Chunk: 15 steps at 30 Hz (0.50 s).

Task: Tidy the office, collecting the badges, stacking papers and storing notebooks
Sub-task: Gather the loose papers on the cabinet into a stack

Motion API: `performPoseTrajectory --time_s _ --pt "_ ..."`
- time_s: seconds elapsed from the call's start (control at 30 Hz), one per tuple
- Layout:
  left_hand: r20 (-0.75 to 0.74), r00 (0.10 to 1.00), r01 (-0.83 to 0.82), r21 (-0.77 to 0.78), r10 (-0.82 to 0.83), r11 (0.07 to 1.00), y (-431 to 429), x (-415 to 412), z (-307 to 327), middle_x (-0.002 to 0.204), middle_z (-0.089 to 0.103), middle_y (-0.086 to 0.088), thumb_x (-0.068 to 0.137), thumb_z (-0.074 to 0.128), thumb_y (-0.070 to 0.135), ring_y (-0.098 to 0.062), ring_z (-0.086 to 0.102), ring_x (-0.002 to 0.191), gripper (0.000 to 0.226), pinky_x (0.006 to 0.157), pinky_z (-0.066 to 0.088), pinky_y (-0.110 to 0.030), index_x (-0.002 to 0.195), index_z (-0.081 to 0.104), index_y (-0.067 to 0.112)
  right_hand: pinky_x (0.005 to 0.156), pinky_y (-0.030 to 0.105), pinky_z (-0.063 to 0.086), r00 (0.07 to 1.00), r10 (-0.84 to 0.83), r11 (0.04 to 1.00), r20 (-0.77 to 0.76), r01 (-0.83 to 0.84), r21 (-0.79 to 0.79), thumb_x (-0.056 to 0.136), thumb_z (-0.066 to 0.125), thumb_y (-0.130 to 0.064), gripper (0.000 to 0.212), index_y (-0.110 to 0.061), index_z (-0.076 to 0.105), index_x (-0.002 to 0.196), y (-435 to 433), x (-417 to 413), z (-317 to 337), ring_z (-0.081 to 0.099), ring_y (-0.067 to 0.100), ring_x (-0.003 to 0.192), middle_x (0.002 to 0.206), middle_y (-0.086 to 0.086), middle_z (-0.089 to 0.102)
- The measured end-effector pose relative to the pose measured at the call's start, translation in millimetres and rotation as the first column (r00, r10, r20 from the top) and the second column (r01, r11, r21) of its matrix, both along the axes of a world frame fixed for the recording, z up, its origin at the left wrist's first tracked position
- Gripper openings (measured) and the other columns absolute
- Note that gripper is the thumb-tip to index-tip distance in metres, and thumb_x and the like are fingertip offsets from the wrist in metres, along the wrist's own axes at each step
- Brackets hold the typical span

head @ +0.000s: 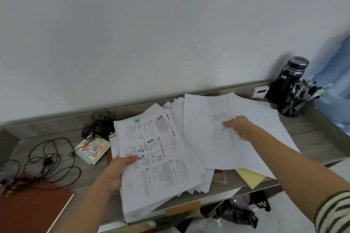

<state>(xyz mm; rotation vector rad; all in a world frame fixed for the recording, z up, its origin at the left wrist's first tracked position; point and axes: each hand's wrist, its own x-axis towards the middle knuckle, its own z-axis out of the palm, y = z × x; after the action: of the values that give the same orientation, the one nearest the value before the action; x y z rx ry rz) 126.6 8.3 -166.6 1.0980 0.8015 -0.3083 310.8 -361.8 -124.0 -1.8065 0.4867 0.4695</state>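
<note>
a thick printed stack (161,157) of papers, its top sheet covered in small text and cartoon figures, lies tilted on the grey table (312,138), with its near end hanging past the table's front edge. the left grip (115,170) is closed on the stack's left edge: the thumb lies on the top sheet and the fingers curl out of sight underneath.

right of the stack and overlapping its far right corner lies a fan of loose white sheets (204,138), faintly printed. the right grip (240,128) is closed on these sheets near their middle, fingers bent down onto the paper; how many sheets it has i cannot tell. a striped sleeve (335,213) covers that arm near the lower right edge. a yellow sheet (250,178) pokes out from under the white sheets, near the stack's right side.

just left of the stack lies a small spiral notebook (92,149) with a colourful cartoon cover, flat on the table. further left of the stack sprawl tangled black cables (53,159), some trailing onto a brown-covered book (32,212) at the stack's lower left.

far right of the stack, against the wall, stand a dark flask (286,79) and, touching it in front, a pen holder (297,98) crammed with pens. a small white device (260,91) sits just left of the flask.
</note>
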Motion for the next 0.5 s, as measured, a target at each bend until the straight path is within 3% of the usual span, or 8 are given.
performPoseTrajectory --time_s 0.07,0.17,0.27,0.33,0.5 --pt "0.011 1.000 -0.011 -0.012 0.011 1.000 0 -1 -2 0.109 0.071 -0.022 0.087 0.064 0.001 -0.042 0.068 0.099 0.033 0.091 0.051 -0.059 0.119 0.061 0.003 0.070 0.037 0.053 0.996 0.065 0.997 0.068 -0.062 -0.047 0.089 0.067 -0.006 0.035 0.008 0.060 0.120 0 6 16 0.064 0.032 0.079 0.107 0.021 0.066" --pt "0.035 0.998 -0.044 -0.036 0.045 0.998 1 -3 -5 0.111 0.071 -0.021 0.087 0.067 0.011 -0.040 0.069 0.100 0.035 0.088 0.053 -0.058 0.122 0.062 0.006 0.074 0.043 0.059 0.971 0.116 0.993 0.210 -0.115 -0.017 0.089 0.065 -0.002 0.029 0.009 0.062 0.116 -9 22 62 0.068 0.028 0.069 0.099 0.018 0.069" --pt "0.036 0.997 -0.072 -0.068 0.074 0.995 2 -2 -5 0.113 0.071 -0.019 0.087 0.068 0.028 -0.039 0.069 0.101 0.038 0.085 0.054 -0.056 0.121 0.064 0.011 0.057 0.037 0.060 0.954 0.142 0.967 0.263 -0.191 0.169 0.087 0.068 -0.006 0.021 0.002 0.066 0.107 -19 33 111 0.075 0.026 0.076 0.093 0.011 0.076" --pt "0.037 0.995 -0.093 -0.094 0.096 0.991 3 -1 -6 0.115 0.070 -0.018 0.088 0.065 0.041 -0.039 0.068 0.103 0.043 0.087 0.053 -0.055 0.122 0.064 0.015 0.056 0.035 0.059 0.942 0.191 0.943 0.276 -0.254 0.214 0.086 0.069 -0.008 0.017 -0.002 0.067 0.102 -7 30 128 0.075 0.025 0.078 0.090 0.010 0.077" --pt "0.032 0.986 -0.158 -0.148 0.164 0.976 10 2 -14 0.121 0.068 -0.017 0.089 0.035 0.073 -0.039 0.066 0.107 0.070 0.090 0.050 -0.053 0.125 0.063 0.020 0.056 0.031 0.059 0.894 0.384 0.868 0.231 -0.435 0.241 0.087 0.063 0.005 0.009 0.000 0.068 0.093 81 -13 83 0.072 0.019 0.063 0.075 0.006 0.075"
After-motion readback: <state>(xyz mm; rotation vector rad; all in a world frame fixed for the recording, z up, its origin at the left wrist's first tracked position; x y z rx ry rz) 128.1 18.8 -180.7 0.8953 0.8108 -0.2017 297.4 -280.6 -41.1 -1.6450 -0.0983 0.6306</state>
